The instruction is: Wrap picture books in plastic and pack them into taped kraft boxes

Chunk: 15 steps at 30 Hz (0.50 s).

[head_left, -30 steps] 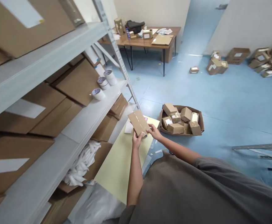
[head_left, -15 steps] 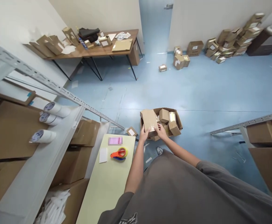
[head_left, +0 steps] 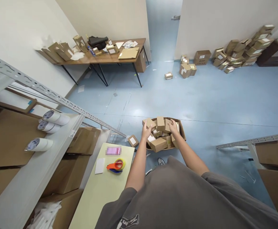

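Against the spread left hand (head_left: 145, 131), the brown oblong cardboard box (head_left: 150, 122) seems light, stiff, best side-gripped; right hand (head_left: 173, 128): cannot tell.

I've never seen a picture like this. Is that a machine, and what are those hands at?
There is no machine: these are a person's bare hands, filmed by one camera worn on the head, looking forward and down. The left hand is at one small cardboard box and the right hand at another cardboard box; whether either grips is hard to tell. Both are among other boxes in an open carton on the blue floor. On the pale yellow table lie an orange tape dispenser, white paper and a pink item, blurred out.
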Motion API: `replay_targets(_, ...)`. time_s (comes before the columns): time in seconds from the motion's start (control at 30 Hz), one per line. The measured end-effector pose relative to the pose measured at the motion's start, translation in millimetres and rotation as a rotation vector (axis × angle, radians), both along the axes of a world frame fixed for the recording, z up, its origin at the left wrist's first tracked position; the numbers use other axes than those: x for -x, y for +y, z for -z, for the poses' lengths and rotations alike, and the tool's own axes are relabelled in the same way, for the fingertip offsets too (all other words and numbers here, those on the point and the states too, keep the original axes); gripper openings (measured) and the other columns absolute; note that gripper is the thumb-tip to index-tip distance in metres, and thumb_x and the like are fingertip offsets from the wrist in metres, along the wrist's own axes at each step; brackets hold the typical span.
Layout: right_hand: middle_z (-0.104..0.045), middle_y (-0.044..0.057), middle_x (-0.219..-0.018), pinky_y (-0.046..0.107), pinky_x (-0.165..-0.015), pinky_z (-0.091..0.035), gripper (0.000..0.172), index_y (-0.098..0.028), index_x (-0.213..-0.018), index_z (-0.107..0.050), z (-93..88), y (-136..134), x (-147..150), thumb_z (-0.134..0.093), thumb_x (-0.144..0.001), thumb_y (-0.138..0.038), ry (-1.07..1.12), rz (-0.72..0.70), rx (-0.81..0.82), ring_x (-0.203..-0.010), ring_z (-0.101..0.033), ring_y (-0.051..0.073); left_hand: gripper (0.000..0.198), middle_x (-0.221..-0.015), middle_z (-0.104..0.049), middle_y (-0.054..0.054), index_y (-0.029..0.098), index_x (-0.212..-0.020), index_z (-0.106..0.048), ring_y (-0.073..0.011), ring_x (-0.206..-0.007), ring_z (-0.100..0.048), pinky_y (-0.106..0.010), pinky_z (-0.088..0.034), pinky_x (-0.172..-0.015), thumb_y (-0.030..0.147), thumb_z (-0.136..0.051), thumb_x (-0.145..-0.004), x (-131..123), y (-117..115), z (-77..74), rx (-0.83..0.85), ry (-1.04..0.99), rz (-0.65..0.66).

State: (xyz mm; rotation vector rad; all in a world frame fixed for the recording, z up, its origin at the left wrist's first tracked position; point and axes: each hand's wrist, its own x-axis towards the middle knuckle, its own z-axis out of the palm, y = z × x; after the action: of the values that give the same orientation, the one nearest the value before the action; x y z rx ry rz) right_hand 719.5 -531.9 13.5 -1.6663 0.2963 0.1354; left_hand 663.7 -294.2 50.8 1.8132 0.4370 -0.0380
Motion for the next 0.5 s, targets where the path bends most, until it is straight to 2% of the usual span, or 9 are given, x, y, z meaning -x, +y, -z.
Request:
replay_targets(0.1,-0.07,0.019,-0.138,0.049,-0.111,-0.053,0.069,-0.016,-0.152,-0.056,-8.8,12,1,-0.064,-0.089,-0.041,0.0,-0.048,-0.02,-0.129,-0.066,0.033,0.086,-0.174,-0.035,-0.012,0.024,-0.169,-0.037,-0.0322,-0.161,-0.032,-0.043,-0.038,-0.126,0.062,-0.066,-0.097,14,3,1.9,0.017,0.015,-0.044)
replay_targets(0.27,-0.07,0.016,-0.138,0.05,-0.112,-0.053,0.065,-0.02,-0.15,-0.059,-25.1,49,5,-0.064,-0.09,-0.045,-0.058,-0.173,0.001,-0.129,-0.066,0.032,0.08,-0.172,-0.04,-0.011,0.024,-0.165,-0.044,-0.0334,-0.159,-0.038,-0.042,-0.039,-0.126,0.061,-0.066,-0.097,37,18,-4.9,0.002,0.013,-0.114)
replay_targets(0.4,-0.066,0.015,-0.146,0.049,-0.115,-0.05,0.061,-0.022,-0.147,-0.062,-35.1,92,20,-0.062,-0.092,-0.047,-0.141,-0.352,0.022,-0.135,-0.062,0.03,0.074,-0.168,-0.046,-0.012,0.023,-0.162,-0.049,-0.0322,-0.157,-0.041,-0.043,-0.037,-0.127,0.058,-0.064,-0.099,67,40,-10.1,-0.011,-0.065,-0.23)
replay_targets(0.5,-0.065,0.016,-0.147,0.049,-0.116,-0.049,0.061,-0.021,-0.146,-0.063,-40.7,133,41,-0.063,-0.091,-0.046,-0.187,-0.474,0.014,-0.136,-0.061,0.031,0.07,-0.165,-0.05,-0.013,0.022,-0.16,-0.051,-0.0316,-0.155,-0.044,-0.043,-0.039,-0.125,0.054,-0.064,-0.1,102,64,-14.2,-0.013,-0.1,-0.335)
